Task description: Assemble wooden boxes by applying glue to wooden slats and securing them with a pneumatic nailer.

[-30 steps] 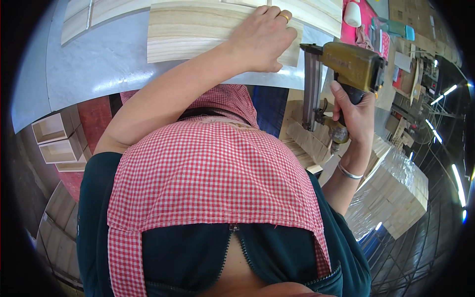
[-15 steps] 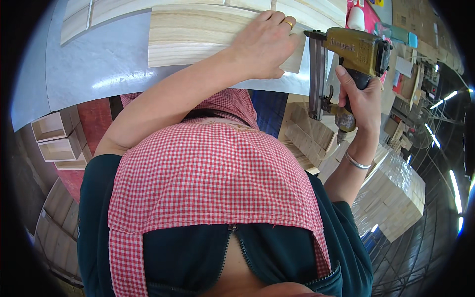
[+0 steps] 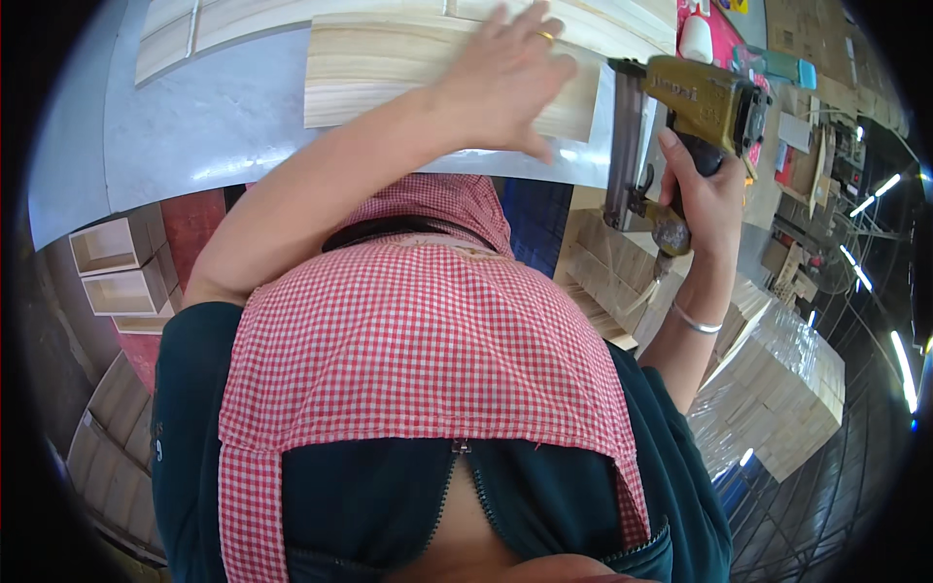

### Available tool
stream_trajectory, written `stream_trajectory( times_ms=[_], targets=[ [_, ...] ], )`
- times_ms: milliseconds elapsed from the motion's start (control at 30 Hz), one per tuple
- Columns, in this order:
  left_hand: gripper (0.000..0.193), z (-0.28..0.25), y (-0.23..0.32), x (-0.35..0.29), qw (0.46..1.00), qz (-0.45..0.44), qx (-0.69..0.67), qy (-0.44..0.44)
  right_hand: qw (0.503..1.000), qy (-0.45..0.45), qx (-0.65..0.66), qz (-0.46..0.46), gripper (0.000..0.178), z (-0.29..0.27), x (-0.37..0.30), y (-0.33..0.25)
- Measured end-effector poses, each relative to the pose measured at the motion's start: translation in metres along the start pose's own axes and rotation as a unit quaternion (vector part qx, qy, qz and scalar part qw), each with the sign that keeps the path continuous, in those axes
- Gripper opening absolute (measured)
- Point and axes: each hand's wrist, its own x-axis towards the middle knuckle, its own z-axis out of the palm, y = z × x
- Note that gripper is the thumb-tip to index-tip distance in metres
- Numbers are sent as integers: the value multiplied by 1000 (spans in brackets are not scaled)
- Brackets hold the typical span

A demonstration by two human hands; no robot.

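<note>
My right hand [image 3: 702, 194] is wrapped round the black grip of a gold-coloured pneumatic nail gun [image 3: 692, 92]. Its nose points left, just past the right end of a pale wooden board [image 3: 374, 73]. Over that board is my left hand [image 3: 505, 83], slightly blurred, with fingers spread and nothing held; whether it touches the wood I cannot tell. The board lies on a grey metal tabletop [image 3: 233, 136]. Behind it, more pale wooden pieces [image 3: 243, 21] run along the far side, partly hidden by my left hand.
At the far right of the table stand a white bottle [image 3: 696, 39] and a teal-capped clear container [image 3: 782, 68]. Small wooden boxes [image 3: 121, 248] are stacked below on the left. To the right sits a plastic-wrapped stack of wood [image 3: 777, 389], with more stacked wood [image 3: 612, 257] under the table edge.
My left hand has loosened from the board's right end and moved a little left, its fingers spreading. The nail gun stays in my right hand, nearly in place.
</note>
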Motion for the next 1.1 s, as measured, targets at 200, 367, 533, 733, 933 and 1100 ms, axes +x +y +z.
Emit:
stream_trajectory(
  times_ms=[200, 367, 533, 733, 933, 1100],
  targets=[
    [56, -59, -115, -75, 943, 129, -284, 115, 999, 50, 7, 9, 22, -14, -32, 29],
    [54, -83, -75, -51, 920, -120, -170, -333, 999, 22, 26, -4, 19, -14, -52, 48],
    [50, -64, -16, -36, 966, -81, -153, -194, 999, -17, 27, -12, 17, -5, -75, 43],
    [50, -62, -13, -28, 965, -64, -176, -182, 998, -47, 29, -29, 19, -4, -77, 52],
    [51, -62, -13, -30, 963, -79, -182, -181, 997, -72, 8, -29, 20, -3, -73, 49],
    [52, -62, -14, -30, 960, -88, -189, -185, 996, -76, 29, -30, 20, -3, -73, 43]
  ],
)
